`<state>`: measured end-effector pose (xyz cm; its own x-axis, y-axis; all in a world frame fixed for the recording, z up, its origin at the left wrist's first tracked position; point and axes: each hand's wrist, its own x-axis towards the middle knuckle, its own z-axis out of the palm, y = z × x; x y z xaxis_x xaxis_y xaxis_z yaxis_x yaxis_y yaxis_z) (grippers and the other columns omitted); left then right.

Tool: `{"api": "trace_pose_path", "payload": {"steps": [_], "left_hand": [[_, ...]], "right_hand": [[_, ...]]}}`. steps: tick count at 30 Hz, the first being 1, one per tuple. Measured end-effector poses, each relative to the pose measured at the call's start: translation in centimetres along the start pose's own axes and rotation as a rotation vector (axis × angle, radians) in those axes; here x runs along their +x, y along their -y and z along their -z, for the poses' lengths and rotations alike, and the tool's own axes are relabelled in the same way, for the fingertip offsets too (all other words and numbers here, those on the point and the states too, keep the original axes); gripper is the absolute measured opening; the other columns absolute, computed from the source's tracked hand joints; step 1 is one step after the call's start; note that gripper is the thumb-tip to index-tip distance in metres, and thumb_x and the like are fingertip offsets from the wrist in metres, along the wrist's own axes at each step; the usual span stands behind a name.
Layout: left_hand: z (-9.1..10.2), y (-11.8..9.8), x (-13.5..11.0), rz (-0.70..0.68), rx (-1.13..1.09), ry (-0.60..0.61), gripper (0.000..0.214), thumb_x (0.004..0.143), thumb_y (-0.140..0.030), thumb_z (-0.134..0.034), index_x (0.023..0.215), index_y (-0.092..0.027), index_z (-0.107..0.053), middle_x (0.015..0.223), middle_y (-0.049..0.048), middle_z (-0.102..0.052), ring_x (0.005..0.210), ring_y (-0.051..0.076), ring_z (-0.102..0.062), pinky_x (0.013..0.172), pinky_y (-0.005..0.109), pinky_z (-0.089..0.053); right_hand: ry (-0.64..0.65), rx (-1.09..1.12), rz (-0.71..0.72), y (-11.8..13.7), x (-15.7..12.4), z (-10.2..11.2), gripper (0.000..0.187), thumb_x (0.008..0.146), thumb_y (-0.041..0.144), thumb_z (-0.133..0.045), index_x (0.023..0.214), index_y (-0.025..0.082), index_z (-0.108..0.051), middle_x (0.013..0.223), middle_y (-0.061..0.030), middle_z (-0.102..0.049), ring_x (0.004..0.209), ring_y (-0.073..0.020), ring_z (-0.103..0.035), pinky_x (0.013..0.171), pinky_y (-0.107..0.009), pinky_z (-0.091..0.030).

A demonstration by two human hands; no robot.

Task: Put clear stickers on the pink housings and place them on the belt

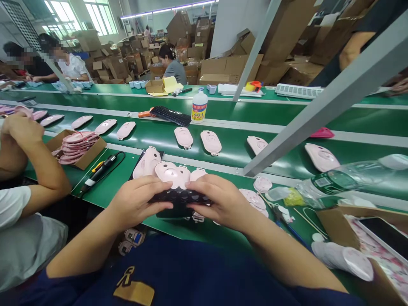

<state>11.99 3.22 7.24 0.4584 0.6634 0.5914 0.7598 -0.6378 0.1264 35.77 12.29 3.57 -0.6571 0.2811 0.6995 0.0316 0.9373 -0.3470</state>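
Observation:
My left hand (137, 202) and my right hand (219, 202) face each other at the bench's near edge. Between them is a pale pink bear-shaped plastic piece (172, 173), with the fingertips of both hands closed on its near side. Just under it runs a black bubble-textured pad (182, 196), and my thumbs lie along its lower edge. Another pink plastic piece (148, 160) leans on a black surface behind my left fingers. Part of a further piece shows behind my right fingers. My hands hide the undersides of these parts.
Pink covers (211, 142) lie along the green conveyor belt (153, 142). A glue bottle (199, 108) stands beyond it. At left are an electric screwdriver (98, 174), a carton (92, 154) of pink parts and a co-worker's arm (41, 153). A grey post (318, 97) slants across the right, near a plastic bottle (347, 178).

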Motion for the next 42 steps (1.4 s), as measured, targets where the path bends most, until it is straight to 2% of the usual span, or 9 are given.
{"api": "trace_pose_path", "payload": {"steps": [5, 10, 15, 17, 19, 23, 25, 31, 42], "left_hand": [[0.4, -1.2, 0.1, 0.058, -0.04, 0.005, 0.036, 0.086, -0.044, -0.069, 0.108, -0.016, -0.067, 0.095, 0.0048, -0.075, 0.09, 0.016, -0.072, 0.083, 0.021, -0.058], [0.0, -1.9, 0.1, 0.212, -0.375, 0.02, 0.053, 0.078, -0.057, -0.073, 0.116, -0.022, -0.065, 0.115, 0.008, -0.071, 0.107, 0.019, -0.068, 0.097, 0.026, -0.055], [-0.7, -2.6, -0.1, 0.299, -0.388, -0.099, 0.03, 0.082, -0.035, -0.076, 0.107, -0.021, -0.069, 0.1, 0.0038, -0.074, 0.091, 0.013, -0.071, 0.085, 0.017, -0.055], [-0.7, -2.8, -0.1, 0.28, -0.363, -0.111, 0.028, 0.082, -0.034, -0.076, 0.106, -0.021, -0.069, 0.096, 0.0035, -0.075, 0.087, 0.013, -0.072, 0.082, 0.016, -0.055], [-0.7, -2.9, 0.1, 0.239, -0.354, -0.101, 0.029, 0.083, -0.034, -0.075, 0.109, -0.021, -0.069, 0.098, 0.0041, -0.075, 0.088, 0.014, -0.072, 0.083, 0.018, -0.056], [-0.5, -2.8, 0.4, 0.13, -0.383, -0.019, 0.046, 0.08, -0.046, -0.075, 0.118, -0.022, -0.064, 0.121, 0.0103, -0.068, 0.115, 0.02, -0.065, 0.101, 0.029, -0.053], [-0.5, -2.7, 0.4, 0.109, -0.389, 0.021, 0.052, 0.078, -0.047, -0.077, 0.121, -0.022, -0.061, 0.125, 0.011, -0.066, 0.119, 0.02, -0.062, 0.103, 0.031, -0.052], [-0.5, -2.5, 0.3, 0.002, -0.337, -0.013, 0.038, 0.084, -0.03, -0.074, 0.118, -0.019, -0.064, 0.105, 0.0057, -0.074, 0.095, 0.011, -0.071, 0.09, 0.013, -0.054], [-0.7, -2.4, 0.9, 0.005, -0.484, 0.01, 0.028, 0.084, -0.028, -0.075, 0.109, -0.018, -0.07, 0.092, 0.0062, -0.076, 0.083, 0.015, -0.074, 0.08, 0.018, -0.058]], "right_hand": [[0.0, 0.146, -0.042, 0.9, -0.1, 1.7, 0.028, 0.086, 0.034, -0.073, 0.109, 0.019, -0.066, 0.087, -0.0048, -0.073, 0.078, -0.0166, -0.068, 0.071, -0.028, -0.054], [-0.003, 0.227, -0.116, 1.3, -0.8, 3.0, 0.03, 0.083, 0.038, -0.075, 0.107, 0.021, -0.068, 0.086, -0.0036, -0.074, 0.076, -0.0157, -0.069, 0.07, -0.026, -0.054], [0.045, 0.279, -0.185, 1.6, -1.1, 3.2, 0.06, 0.077, 0.054, -0.077, 0.125, 0.021, -0.059, 0.11, -0.0094, -0.067, 0.101, -0.0216, -0.065, 0.087, -0.036, -0.055], [0.004, 0.25, -0.161, 1.9, -1.3, 2.9, 0.06, 0.08, 0.054, -0.074, 0.127, 0.022, -0.057, 0.111, -0.0103, -0.066, 0.102, -0.0223, -0.064, 0.089, -0.038, -0.055], [-0.042, 0.196, -0.136, 2.2, -1.5, 2.5, 0.048, 0.085, 0.047, -0.071, 0.125, 0.022, -0.058, 0.104, -0.0085, -0.068, 0.094, -0.0206, -0.065, 0.084, -0.035, -0.056], [-0.081, 0.092, -0.065, 2.5, -1.6, 2.2, 0.036, 0.089, 0.041, -0.068, 0.118, 0.02, -0.061, 0.087, -0.0049, -0.07, 0.081, -0.0172, -0.066, 0.073, -0.029, -0.056], [-0.088, 0.041, -0.019, 2.6, -1.4, 2.3, 0.036, 0.09, 0.044, -0.066, 0.114, 0.018, -0.063, 0.08, -0.0043, -0.07, 0.074, -0.0163, -0.066, 0.068, -0.027, -0.055], [-0.066, -0.056, 0.086, 2.6, -0.9, 2.9, 0.035, 0.09, 0.043, -0.067, 0.105, 0.011, -0.067, 0.072, -0.0061, -0.071, 0.062, -0.0158, -0.063, 0.057, -0.027, -0.05], [-0.033, 0.042, 0.034, 3.2, -0.9, 3.5, 0.029, 0.091, 0.04, -0.066, 0.09, 0.012, -0.074, 0.072, -0.0063, -0.072, 0.062, -0.0145, -0.065, 0.058, -0.025, -0.05]]}}
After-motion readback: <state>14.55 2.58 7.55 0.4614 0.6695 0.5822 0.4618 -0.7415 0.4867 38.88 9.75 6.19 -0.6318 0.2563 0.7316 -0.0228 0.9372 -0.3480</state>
